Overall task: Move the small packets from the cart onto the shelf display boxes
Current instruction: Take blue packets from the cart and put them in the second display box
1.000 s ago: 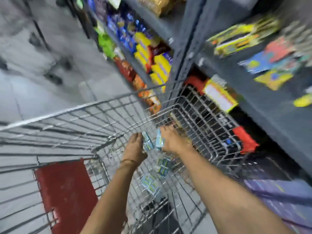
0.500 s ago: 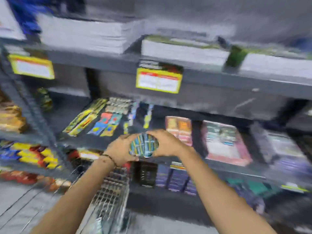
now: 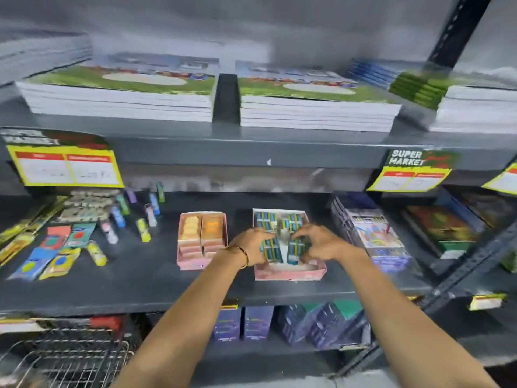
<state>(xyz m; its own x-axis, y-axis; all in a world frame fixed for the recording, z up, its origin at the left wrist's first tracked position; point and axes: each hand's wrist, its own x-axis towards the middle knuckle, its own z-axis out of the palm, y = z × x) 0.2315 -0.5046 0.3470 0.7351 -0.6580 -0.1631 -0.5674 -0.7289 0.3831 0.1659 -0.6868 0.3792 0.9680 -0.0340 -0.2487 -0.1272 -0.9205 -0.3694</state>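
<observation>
A pink display box (image 3: 289,273) sits on the dark middle shelf (image 3: 145,278), partly filled with small blue-green packets (image 3: 292,219) at its back. My left hand (image 3: 251,243) and my right hand (image 3: 321,242) are both inside the box's front half. Each grips a bunch of the same small packets, the left bunch (image 3: 270,249) and the right bunch (image 3: 296,249), a narrow gap between them. A bangle is on my left wrist. The wire cart (image 3: 64,359) shows at the bottom left corner, below the shelf.
A second pink display box (image 3: 201,239) with orange items stands left of the first. Loose small tubes and flat packs lie further left. Boxed goods (image 3: 372,233) crowd the right. Stacks of books (image 3: 120,93) fill the shelf above; yellow price tags (image 3: 67,166) hang from its edge.
My hands lifted the packets out of the cart, carried them as one bundle up to the shelf, and now hold them split into two bunches inside the pink display box.
</observation>
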